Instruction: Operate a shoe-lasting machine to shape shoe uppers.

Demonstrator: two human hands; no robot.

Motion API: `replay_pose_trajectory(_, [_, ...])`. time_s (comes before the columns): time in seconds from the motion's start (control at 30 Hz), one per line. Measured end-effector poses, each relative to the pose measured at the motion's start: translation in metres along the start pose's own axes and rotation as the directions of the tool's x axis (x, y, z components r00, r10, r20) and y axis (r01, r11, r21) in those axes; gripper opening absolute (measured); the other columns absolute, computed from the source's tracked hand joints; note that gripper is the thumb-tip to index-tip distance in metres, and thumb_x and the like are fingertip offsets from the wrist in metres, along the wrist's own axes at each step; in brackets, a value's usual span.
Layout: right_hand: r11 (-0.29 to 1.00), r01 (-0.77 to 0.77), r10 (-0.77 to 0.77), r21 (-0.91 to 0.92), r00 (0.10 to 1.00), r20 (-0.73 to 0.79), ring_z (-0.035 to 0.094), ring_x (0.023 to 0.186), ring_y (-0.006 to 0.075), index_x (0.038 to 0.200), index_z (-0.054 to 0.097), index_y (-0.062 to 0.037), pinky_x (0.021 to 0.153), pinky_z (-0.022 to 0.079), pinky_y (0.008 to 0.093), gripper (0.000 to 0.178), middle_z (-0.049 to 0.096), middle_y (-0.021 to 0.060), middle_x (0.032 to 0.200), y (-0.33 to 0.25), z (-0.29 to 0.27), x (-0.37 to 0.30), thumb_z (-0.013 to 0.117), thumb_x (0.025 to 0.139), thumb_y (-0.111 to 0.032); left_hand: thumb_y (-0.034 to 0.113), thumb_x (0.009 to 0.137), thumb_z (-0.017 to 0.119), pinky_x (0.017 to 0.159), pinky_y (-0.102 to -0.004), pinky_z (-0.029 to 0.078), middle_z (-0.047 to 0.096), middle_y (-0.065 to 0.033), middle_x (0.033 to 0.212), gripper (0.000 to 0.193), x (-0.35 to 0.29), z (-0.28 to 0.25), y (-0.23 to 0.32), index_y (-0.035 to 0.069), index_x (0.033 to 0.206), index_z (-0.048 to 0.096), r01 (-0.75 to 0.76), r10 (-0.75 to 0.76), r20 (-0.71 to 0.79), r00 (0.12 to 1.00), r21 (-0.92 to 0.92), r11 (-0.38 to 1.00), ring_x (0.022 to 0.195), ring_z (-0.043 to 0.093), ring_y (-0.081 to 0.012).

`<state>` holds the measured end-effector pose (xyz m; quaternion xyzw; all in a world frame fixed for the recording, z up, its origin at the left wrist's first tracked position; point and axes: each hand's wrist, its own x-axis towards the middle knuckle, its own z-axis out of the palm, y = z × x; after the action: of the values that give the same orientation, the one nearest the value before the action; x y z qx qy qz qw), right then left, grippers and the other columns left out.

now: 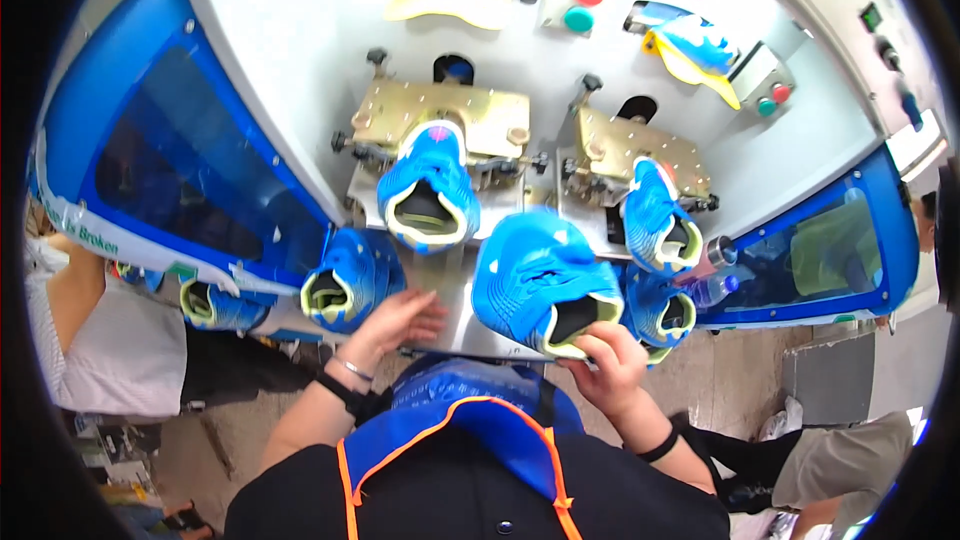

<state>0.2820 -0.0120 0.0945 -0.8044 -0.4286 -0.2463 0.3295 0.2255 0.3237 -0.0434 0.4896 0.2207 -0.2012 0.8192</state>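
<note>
My right hand [608, 368] pinches the heel collar of a blue sneaker [530, 265] with a lime-edged opening, its toe pointing away from me. My left hand [405, 322] holds nothing; its fingers are stretched out over the metal ledge, beside another blue sneaker [345, 275] on its left. Beyond my hands, a blue sneaker [430, 185] rests toe-in against the left gold-coloured metal plate [490, 115]. A similar sneaker [655, 215] sits at the right metal plate [615, 145]. One more blue sneaker [655, 300] is just right of the held one, partly hidden.
A white machine housing has blue windowed doors at left [190, 140] and right [830, 240]. Red and green buttons [580, 8] are on its back wall. A clear bottle [712, 290] stands right. Another sneaker [222, 305] lies far left. People are at both sides.
</note>
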Motion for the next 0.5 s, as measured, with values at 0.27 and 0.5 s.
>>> replay_pose_trajectory(0.27, [0.894, 0.358, -0.424, -0.269, 0.869, -0.255, 0.059, 0.073, 0.0221, 0.09, 0.059, -0.0131, 0.054, 0.05, 0.0348, 0.029, 0.056, 0.0077, 0.098, 0.013, 0.003, 0.194, 0.074, 0.073, -0.03, 0.028, 0.101, 0.052, 0.067, -0.0355, 0.06, 0.067, -0.0159, 0.1, 0.026, -0.027, 0.006, 0.017, 0.005, 0.114, 0.053, 0.044, -0.041, -0.129, 0.991, 0.02, 0.999, 0.086, 0.069, -0.0258])
replay_pose_trajectory(0.5, [0.941, 0.128, -0.146, -0.314, 0.989, -0.035, 0.067, 0.081, 0.0303, 0.1, 0.059, -0.015, 0.062, 0.055, 0.0401, 0.032, 0.063, 0.0101, 0.105, 0.034, 0.046, 0.284, 0.07, 0.084, -0.04, 0.03, 0.099, 0.056, 0.08, -0.0367, 0.057, 0.066, -0.0149, 0.11, 0.03, -0.058, -0.027, 0.006, 0.004, 0.114, 0.054, -0.086, 0.086, 0.036, 0.996, -0.014, 0.996, 0.096, 0.067, -0.0257])
